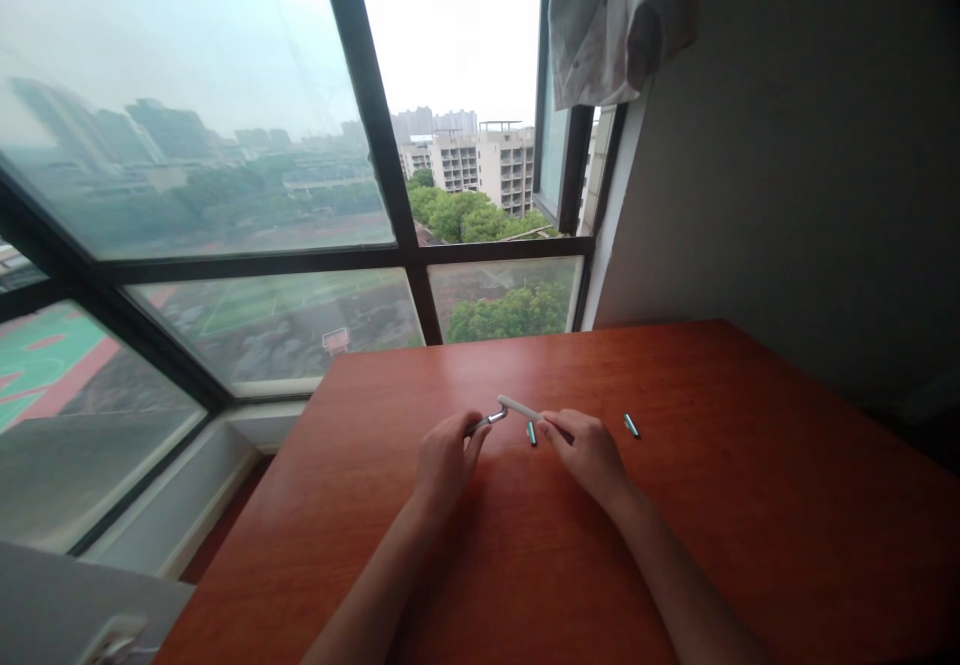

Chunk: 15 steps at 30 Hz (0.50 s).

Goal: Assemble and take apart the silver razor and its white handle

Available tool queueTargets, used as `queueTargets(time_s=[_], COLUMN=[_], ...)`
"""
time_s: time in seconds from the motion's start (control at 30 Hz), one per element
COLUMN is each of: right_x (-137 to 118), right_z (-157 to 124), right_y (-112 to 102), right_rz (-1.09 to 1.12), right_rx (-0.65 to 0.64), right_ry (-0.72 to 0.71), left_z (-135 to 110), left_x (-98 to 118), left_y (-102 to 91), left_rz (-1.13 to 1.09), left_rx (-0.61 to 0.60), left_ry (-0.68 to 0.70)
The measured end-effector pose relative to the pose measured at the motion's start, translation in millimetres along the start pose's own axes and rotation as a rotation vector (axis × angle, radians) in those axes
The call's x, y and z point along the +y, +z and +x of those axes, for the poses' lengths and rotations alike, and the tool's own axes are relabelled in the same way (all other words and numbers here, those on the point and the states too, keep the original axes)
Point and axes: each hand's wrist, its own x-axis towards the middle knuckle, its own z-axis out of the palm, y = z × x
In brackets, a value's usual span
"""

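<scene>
Pinching a silver-tipped pen (495, 416) at frame centre, the left grip (444, 453) faces the right grip (590, 448), closed round a slim pale rod (523, 409); shiny caps (632, 426) lie nearby, tabletop (765, 505) spreading wide rightward, far edge below the window (417, 285).

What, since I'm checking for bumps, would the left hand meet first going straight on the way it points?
The left hand would likely meet the pale stick held by the right hand first, though one view leaves depth unclear.
</scene>
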Motion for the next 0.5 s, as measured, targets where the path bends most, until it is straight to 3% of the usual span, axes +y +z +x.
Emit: queueTargets(time_s=[0.2,0.5], right_x=[2.0,-6.6], right_z=[-0.4,1.5], right_y=[2.2,0.1], right_rz=[0.001,0.232], right_rx=[0.015,-0.039], right_ry=[0.023,0.033], left_z=[-0.9,1.0], left_x=[1.3,5.6], left_y=[-0.1,-6.1], left_rz=[-0.029,-0.183], left_rx=[-0.019,0.001], left_ry=[0.000,0.023])
